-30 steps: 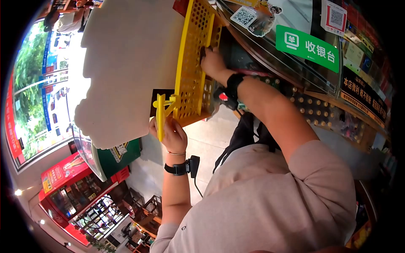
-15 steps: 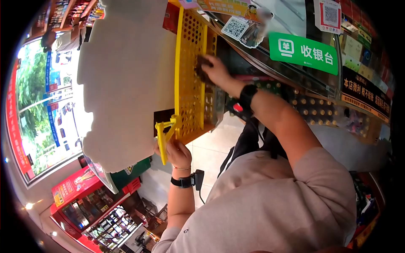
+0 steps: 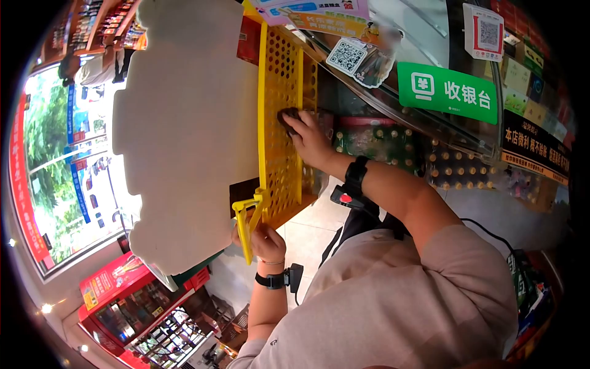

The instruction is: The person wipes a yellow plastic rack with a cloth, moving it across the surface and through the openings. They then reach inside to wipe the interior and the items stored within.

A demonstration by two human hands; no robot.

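A yellow perforated rack (image 3: 281, 80) stands upright along the edge of a large pale board (image 3: 190, 123). My right hand (image 3: 312, 141) presses a dark brown cloth (image 3: 289, 118) against the rack's perforated face, fingers bent round it. Lower down, my left hand (image 3: 265, 243) is closed round a yellow bracket (image 3: 247, 230) at the rack's near end. Part of the left fingers is hidden behind that bracket. Black bands with small devices sit on both wrists.
At the upper right is a glass counter with a green sign (image 3: 447, 92) and QR cards (image 3: 348, 55). Packs of bottles (image 3: 381, 144) stand beneath it. A red display cabinet (image 3: 123, 283) is at the lower left. A person (image 3: 98, 69) stands at the upper left.
My right hand has moved down along the rack with the cloth. The left hand keeps its hold on the bracket. The whole view has shifted slightly.
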